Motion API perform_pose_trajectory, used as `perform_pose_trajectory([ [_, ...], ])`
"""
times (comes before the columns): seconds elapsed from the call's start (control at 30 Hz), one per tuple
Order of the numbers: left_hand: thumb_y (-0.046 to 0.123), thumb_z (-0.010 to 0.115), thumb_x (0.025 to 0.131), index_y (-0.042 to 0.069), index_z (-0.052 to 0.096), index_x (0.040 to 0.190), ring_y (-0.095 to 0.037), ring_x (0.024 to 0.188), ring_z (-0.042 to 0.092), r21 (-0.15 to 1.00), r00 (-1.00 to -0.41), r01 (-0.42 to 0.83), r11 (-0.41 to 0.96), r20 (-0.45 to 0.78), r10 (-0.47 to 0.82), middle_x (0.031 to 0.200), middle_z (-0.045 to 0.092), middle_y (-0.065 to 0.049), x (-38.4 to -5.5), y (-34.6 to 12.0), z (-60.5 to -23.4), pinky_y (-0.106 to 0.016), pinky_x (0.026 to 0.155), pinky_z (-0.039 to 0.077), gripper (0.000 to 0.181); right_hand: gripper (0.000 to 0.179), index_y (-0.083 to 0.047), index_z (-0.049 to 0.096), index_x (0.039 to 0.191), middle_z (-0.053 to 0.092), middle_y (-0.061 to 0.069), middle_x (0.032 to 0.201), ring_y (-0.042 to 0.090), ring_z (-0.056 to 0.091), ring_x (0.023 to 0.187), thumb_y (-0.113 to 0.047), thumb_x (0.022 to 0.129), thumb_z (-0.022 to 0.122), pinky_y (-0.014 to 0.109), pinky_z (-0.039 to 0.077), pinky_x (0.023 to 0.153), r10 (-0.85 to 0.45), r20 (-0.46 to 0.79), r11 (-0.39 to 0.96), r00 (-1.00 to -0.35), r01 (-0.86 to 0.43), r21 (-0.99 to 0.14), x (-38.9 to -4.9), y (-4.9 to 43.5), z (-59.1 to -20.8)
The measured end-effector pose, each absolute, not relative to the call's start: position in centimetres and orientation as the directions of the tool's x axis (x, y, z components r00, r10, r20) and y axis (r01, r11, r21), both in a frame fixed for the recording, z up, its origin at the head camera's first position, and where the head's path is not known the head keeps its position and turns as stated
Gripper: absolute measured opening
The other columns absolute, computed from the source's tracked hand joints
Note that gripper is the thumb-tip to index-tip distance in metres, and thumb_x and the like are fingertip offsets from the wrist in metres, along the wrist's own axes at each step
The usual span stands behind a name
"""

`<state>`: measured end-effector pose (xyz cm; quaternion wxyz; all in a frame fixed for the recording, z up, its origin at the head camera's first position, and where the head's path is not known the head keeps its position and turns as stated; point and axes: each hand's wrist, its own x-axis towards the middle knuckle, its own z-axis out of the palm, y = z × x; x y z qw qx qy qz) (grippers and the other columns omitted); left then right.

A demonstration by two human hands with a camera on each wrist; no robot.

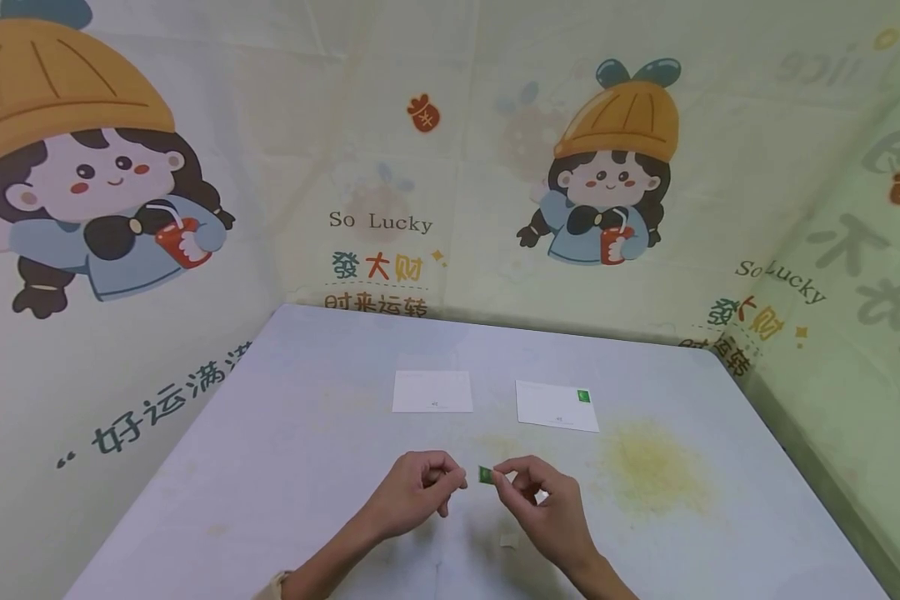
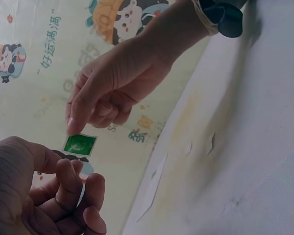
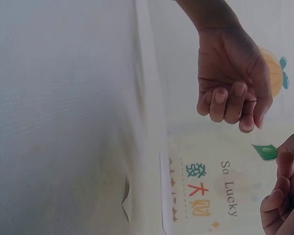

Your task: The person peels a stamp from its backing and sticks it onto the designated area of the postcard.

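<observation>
Pinching a green stamp (image 1: 485, 475), right hand (image 1: 551, 507) points it — long axis crosswise — toward loosely curled left hand (image 1: 411, 498).

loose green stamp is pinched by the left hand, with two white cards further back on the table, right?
Not the left hand: the head view shows the loose green stamp pinched by the right hand, with two white cards further back on the table.

left forearm (image 1: 337, 557): beige cuff (image 1: 273, 586) | right wrist (image 2: 179, 39): pale band (image 2: 206, 18), dark rounded piece (image 2: 229, 20)
</observation>
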<state>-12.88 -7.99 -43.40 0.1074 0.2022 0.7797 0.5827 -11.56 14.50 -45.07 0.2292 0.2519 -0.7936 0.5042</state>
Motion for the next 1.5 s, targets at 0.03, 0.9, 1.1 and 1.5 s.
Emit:
perform_pose_trajectory([
  [0.03, 0.024, 0.061, 0.102, 0.007, 0.073, 0.094, -0.008, 0.051, 0.049, 0.951, -0.897, 0.192, 0.242, 0.07, 0.437, 0.058, 0.059, 0.002, -12.9, -8.0, -43.4, -0.023, 0.042, 0.025, 0.022, 0.024, -0.018, 0.073, 0.098, 0.054, -0.011, 0.062, 0.0, 0.045, 0.054, 0.002, 0.087, 0.078, 0.018, 0.042, 0.048, -0.161, 0.611, 0.355, -0.775, -0.623, -0.697, -11.5, 14.5, -45.0],
  [0.9, 0.021, 0.065, 0.1, 0.016, 0.069, 0.107, -0.012, 0.091, 0.068, 0.842, -0.941, 0.33, 0.426, 0.261, 0.214, 0.099, 0.075, 0.001, -13.5, -8.9, -44.2, -0.034, 0.08, 0.055, 0.01, 0.006, -0.016, 0.075, 0.09, 0.054, -0.004, 0.058, 0.006, 0.047, 0.053, -0.011, 0.09, 0.079, 0.024, 0.042, 0.05, -0.055, 0.366, 0.294, -0.929, -0.365, -0.883, -12.0, 14.2, -44.1],
  [1.1, 0.022, 0.068, 0.097, 0.014, 0.067, 0.117, -0.019, 0.112, 0.068, 0.814, -0.931, 0.364, 0.453, 0.317, 0.18, 0.117, 0.072, 0.003, -13.6, -9.0, -44.5, -0.04, 0.09, 0.055, 0.021, 0.004, -0.014, 0.075, 0.091, 0.054, -0.003, 0.059, 0.008, 0.046, 0.053, -0.012, 0.09, 0.079, 0.024, 0.037, 0.049, -0.019, 0.324, 0.3, -0.946, -0.314, -0.901, -12.5, 14.1, -44.2],
  [1.5, 0.027, 0.07, 0.095, 0.009, 0.052, 0.141, -0.032, 0.135, 0.047, 0.806, -0.955, 0.298, 0.512, 0.255, 0.154, 0.144, 0.053, -0.01, -13.8, -9.3, -44.9, -0.058, 0.108, 0.04, 0.053, 0.004, -0.014, 0.075, 0.09, 0.053, -0.002, 0.059, 0.006, 0.044, 0.054, -0.015, 0.09, 0.08, 0.022, 0.034, 0.05, -0.025, 0.316, 0.29, -0.948, -0.309, -0.906, -13.5, 14.0, -44.8],
])
